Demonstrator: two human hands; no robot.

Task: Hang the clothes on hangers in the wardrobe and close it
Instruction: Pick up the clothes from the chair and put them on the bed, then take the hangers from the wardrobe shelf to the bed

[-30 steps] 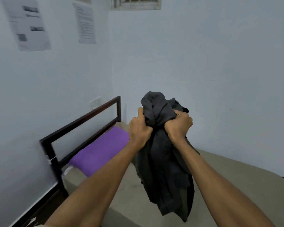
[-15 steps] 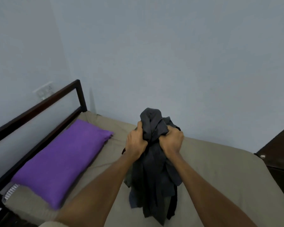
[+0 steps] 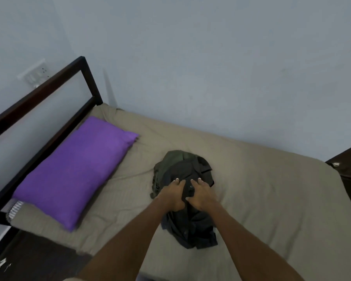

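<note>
Fingers (image 3: 177, 182) on both hands are pretty much straight and lying flat on the clothes (image 3: 187, 199), not curled round anything. The left hand (image 3: 173, 194) has its fingers stretched forward over the dark fabric, pale nails showing at the tips, thumb tucked down toward the middle. The right hand (image 3: 202, 194) sits just beside it, nearly touching, fingers a little spread and resting on the cloth, thumb pointing in at the left one. So neither hand is really gripping, they're more pressing or resting on top of the pile. Both forearms come up from the bottom of the shot.

The clothes are a crumpled heap lying on the bed (image 3: 272, 199), about the middle of the mattress. Mostly black or dark grey stuff near me, with what looks like small buttons, and an olive green bit at the far and left side of the heap. Can't tell how many garments are in there.

To the left there's a purple pillow (image 3: 75, 169), apart from the heap, up against the dark headboard (image 3: 49, 82). Sheet is a khaki colour and a bit wrinkled. Past that, a socket (image 3: 36, 75) on the left wall (image 3: 211, 57), and dark wooden furniture (image 3: 346, 161) at the right edge.
</note>
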